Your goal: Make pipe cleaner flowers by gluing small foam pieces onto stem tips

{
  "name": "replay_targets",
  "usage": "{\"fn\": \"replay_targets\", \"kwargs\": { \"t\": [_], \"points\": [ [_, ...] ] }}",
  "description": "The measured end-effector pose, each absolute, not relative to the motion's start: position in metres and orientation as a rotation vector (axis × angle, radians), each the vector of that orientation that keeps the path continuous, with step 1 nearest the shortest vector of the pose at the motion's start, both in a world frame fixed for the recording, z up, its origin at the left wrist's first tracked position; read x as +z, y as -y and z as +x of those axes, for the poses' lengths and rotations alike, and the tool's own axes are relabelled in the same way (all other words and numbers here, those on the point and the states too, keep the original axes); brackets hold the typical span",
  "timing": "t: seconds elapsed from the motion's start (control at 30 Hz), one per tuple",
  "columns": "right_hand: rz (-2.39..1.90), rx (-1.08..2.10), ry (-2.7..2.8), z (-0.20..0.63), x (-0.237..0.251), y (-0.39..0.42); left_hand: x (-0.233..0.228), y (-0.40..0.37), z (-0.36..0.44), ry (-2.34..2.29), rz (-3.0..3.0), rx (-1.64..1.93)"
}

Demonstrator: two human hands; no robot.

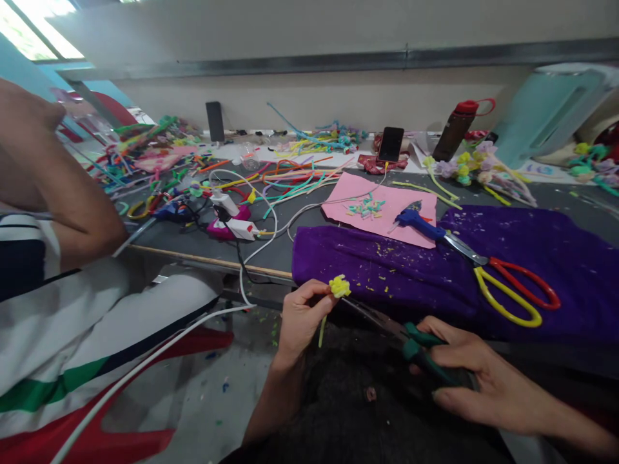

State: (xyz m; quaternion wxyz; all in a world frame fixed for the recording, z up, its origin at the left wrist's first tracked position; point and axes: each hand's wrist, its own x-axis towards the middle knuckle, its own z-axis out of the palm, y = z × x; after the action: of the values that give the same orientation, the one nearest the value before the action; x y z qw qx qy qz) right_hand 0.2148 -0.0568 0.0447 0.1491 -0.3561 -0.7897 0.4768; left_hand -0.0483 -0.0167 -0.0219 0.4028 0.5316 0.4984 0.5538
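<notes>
Daylit window at upper left, light-blue wall beside it, pale panel crossed by a grey metal rail, dark table with wooden edge, grey floor, red chair at lower left.

Wearer's own body, lower part of the frame: left hand and right hand bare, forearms likewise uncovered; black clothing at bottom centre, marked by one small pinkish spot

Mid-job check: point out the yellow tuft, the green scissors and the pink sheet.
Yellow tuft (340, 286): head view, middle of its top.
Green scissors (412, 350): head view, handle near the blades.
Pink sheet (351, 186): head view, bare upper-left part.
</notes>
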Motion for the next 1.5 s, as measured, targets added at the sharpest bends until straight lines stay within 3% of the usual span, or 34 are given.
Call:
{"fn": "replay_targets", "kwargs": {
  "t": [0.63, 1.5],
  "points": [
    [-1.012, 1.321, 2.234, 0.2183, 0.0386, 0.0577, -0.0153, 0.0185, -0.0456, -1.368, 1.565, 1.404],
    [-1.003, 1.402, 2.235, 0.2129, 0.0388, 0.0598, -0.0174, 0.0192, -0.0486, -1.323, 1.314, 1.384]
  ]
}}
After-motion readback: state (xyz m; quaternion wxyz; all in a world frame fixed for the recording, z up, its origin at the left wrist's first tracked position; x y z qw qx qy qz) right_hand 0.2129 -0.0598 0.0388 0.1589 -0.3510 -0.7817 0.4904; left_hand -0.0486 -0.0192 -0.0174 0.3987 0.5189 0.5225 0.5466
